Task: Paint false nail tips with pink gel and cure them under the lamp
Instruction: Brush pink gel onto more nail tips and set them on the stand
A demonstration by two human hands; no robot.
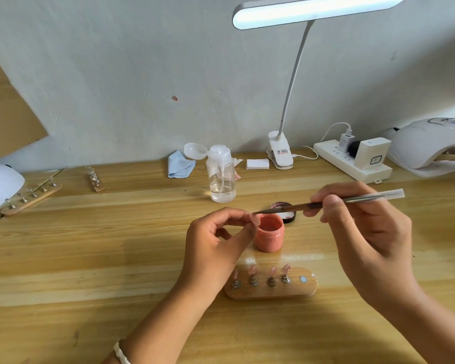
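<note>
- A nail tip (253, 218) is pinched in the left hand (217, 241), just left of the pink gel jar (269, 233).
- The brush (326, 203) is gripped by the right hand (363, 227), bristles on the tip: painting is judged underway.
- Next, seating on the near wooden stand (271, 291) is called for.

Beyond the left fingers (221, 214): a clear plastic pump bottle (221, 177) holding clear liquid, upright on the pale wooden counter (90, 258). Behind it lie a folded light-blue cloth (180, 164) and a small stack of white square pads (258, 164). Beyond the right fingers (334, 206): a lit white clip-on desk lamp (280, 153) and a white power strip (352, 166) with chargers plugged in. Far left of the left fingers: a wooden strip set with metal clips (32, 197) and a second, shorter clip strip (96, 179).
</note>
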